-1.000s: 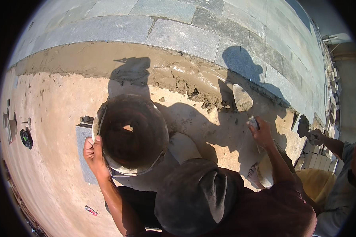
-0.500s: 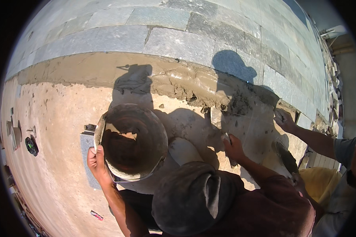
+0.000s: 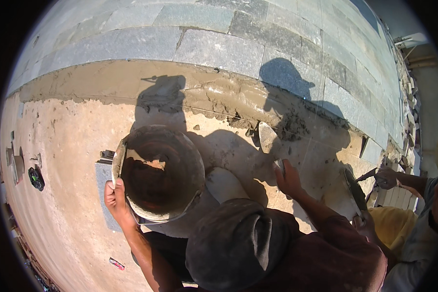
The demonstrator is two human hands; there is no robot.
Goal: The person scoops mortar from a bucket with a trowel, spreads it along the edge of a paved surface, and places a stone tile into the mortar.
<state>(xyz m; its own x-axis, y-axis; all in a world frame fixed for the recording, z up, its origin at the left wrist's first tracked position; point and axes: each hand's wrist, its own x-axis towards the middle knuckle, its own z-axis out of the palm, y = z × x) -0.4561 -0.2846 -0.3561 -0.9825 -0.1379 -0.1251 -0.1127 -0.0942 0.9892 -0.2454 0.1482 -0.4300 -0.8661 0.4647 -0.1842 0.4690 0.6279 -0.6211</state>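
Note:
My left hand (image 3: pixel 116 197) grips the rim of a mortar-smeared round bucket (image 3: pixel 197 168), tilted so that its brownish inside shows. In my right hand (image 3: pixel 289 179) is the handle of a trowel, whose pale blade (image 3: pixel 267 138) points away toward the wet mortar bed (image 3: pixel 102 80). The blade lies just short of the bed's ragged near edge. A dark, rounded shape of folded cloth (image 3: pixel 224 243) fills the lower middle, between my forearms. Grey stone slabs (image 3: pixel 219 51) border the bed's far side.
At the right, a co-worker's hand (image 3: pixel 387 178) holds a trowel against a dark shallow pan (image 3: pixel 357 192). A grey slab (image 3: pixel 106 197) lies beside the bucket. Farther left are a black bag (image 3: pixel 36 179) and some tools (image 3: pixel 17 168). A small packet (image 3: pixel 116 264) lies nearer.
The co-worker's hand has drawn back from the mortar's edge to the pan. My trowel blade has turned and shows more broadly. My left hand stays on the bucket.

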